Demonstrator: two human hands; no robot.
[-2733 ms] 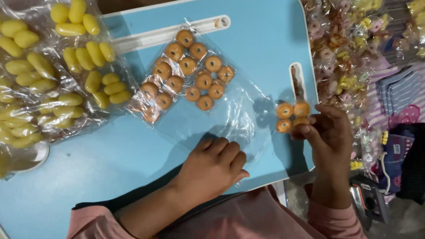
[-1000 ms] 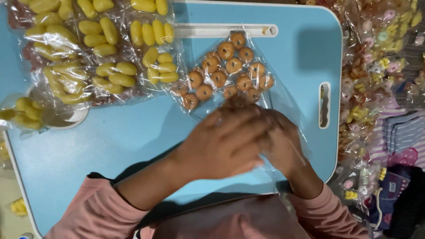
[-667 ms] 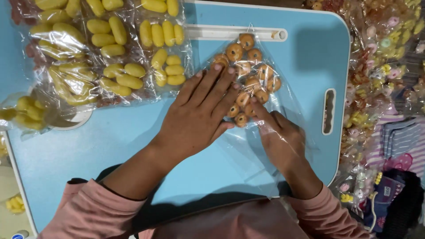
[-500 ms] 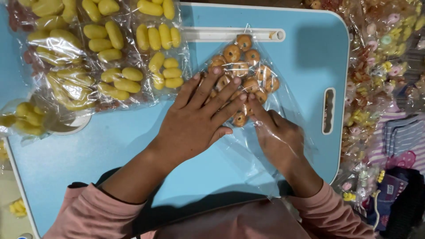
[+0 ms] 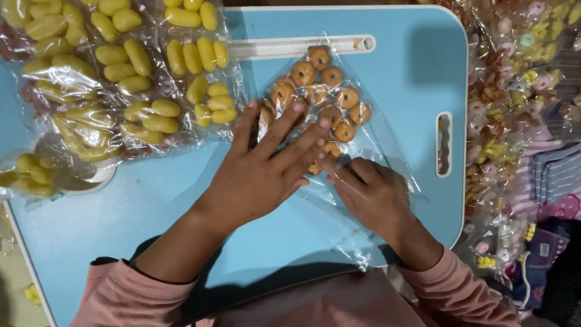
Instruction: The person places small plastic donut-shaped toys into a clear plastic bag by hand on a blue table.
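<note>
A clear plastic bag (image 5: 387, 154) lies flat on the light blue table (image 5: 151, 218), with several round orange ring-shaped sweets (image 5: 319, 85) bunched in its far end. My left hand (image 5: 266, 166) lies flat on the bag, fingers spread over the nearer sweets. My right hand (image 5: 369, 191) presses on the bag's plastic just right of it, fingertips by the nearest sweets. The sweets under my left fingers are partly hidden.
Several clear bags of yellow oval sweets (image 5: 133, 79) lie at the far left. A white slotted strip (image 5: 290, 47) runs along the table's far side, and a handle cut-out (image 5: 444, 144) is at its right. Heaps of packed sweets (image 5: 514, 91) crowd the right.
My right hand has brought loose orange sweets from the table's right edge into the bag. Both hands moved onto the bag, and the sweets are now gathered toward its far end.
</note>
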